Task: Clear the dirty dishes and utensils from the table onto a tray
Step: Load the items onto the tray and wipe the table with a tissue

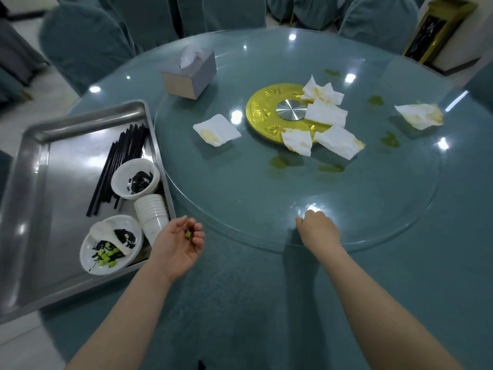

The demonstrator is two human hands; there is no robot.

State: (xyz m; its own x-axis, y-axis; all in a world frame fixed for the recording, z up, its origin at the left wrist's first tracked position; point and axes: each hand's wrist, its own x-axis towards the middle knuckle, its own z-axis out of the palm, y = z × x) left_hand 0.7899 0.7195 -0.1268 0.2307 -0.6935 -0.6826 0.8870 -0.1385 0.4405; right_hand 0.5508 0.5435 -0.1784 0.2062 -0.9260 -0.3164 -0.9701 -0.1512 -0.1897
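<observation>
A steel tray [34, 209] sits at the table's left edge. It holds black chopsticks [117, 166], a white bowl [134, 178] with dark scraps, a stack of white cups [152, 212] on its side, and a white plate [109, 245] with a spoon and green and dark scraps. My left hand [178, 245] is palm up just right of the tray, fingers curled round a small green food scrap [189, 234]. My right hand [317, 231] rests on the near rim of the glass turntable [240, 193], fingers curled down on the glass.
Several stained napkins [217, 130] lie on the turntable around its gold hub [262, 116], one more at the right [420, 116]. Green food bits [278, 161] are scattered on the glass. A tissue box [189, 73] stands at the back left. Covered chairs ring the table.
</observation>
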